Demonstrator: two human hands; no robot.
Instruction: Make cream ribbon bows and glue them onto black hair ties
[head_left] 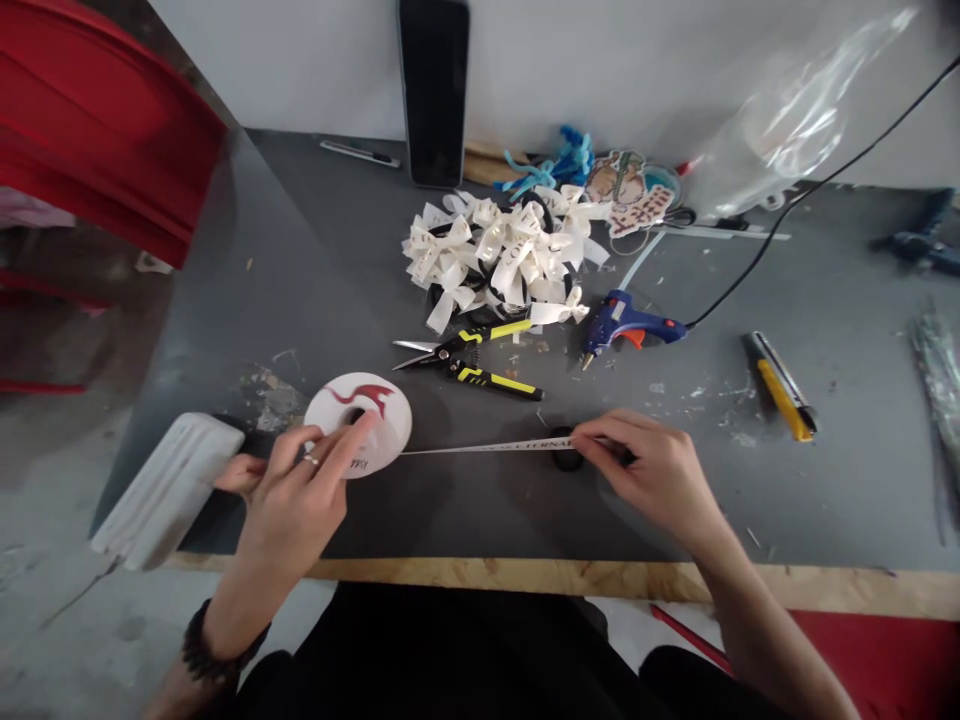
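Head view, as an onlooker is seeing it: the left hand (296,490) is resting half-open on a round white spool with a red motif (391,432), fingers lying across its face near the hub without closing round it. The right hand (645,470) is pinching, between thumb and fingertips, a narrow white ribbon with dark lettering (487,447), which is spanning the dark grey tabletop (450,520) from the spool's right side. A small black ring (566,460) is lying just beside the right fingertips, partly behind the ribbon. The spool could be slipping or turning if the left fingers were lifting during a pull; the ribbon could be twisting or catching on the ring. Black-and-yellow snips (491,379) are lying near the spool with blades parted, so a careless sweep could be bringing fingers onto them. The blue glue gun with an orange trigger (626,320) and a heap of cream ribbon bows (510,250) are limiting reach beyond; a white slab-like block (169,490) is crowding the left thumb. The pale wooden front edge (525,575) is running close below both hands, while more open room is lying rightward, towards a yellow-handled cutter (784,395).
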